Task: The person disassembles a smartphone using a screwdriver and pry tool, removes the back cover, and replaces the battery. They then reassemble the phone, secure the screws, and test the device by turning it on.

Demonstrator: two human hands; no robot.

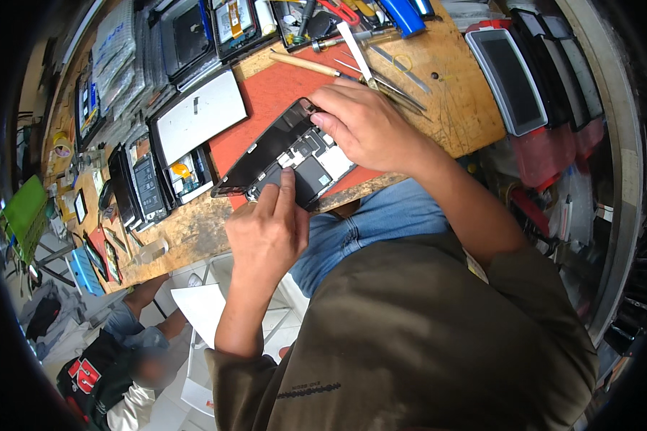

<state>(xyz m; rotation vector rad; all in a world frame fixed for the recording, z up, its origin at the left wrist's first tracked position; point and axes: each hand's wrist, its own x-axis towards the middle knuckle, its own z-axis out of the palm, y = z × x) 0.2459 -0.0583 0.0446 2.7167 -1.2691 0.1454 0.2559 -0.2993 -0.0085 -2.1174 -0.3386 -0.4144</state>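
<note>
An opened phone is held at the near edge of the bench, its dark display panel tilted up along one long side. Battery, board and small connectors show inside its body. My right hand grips the far end of the panel, thumb near its corner, with the other fingers partly hidden behind it. My left hand stretches its index finger onto the connectors inside the phone. Its remaining fingers are curled and seem to hold nothing.
A red mat lies under the work. Tweezers and a wooden-handled tool lie beyond it. Opened tablets and bubble-wrapped parts crowd the left. Framed screens stand at right. Another person sits at lower left.
</note>
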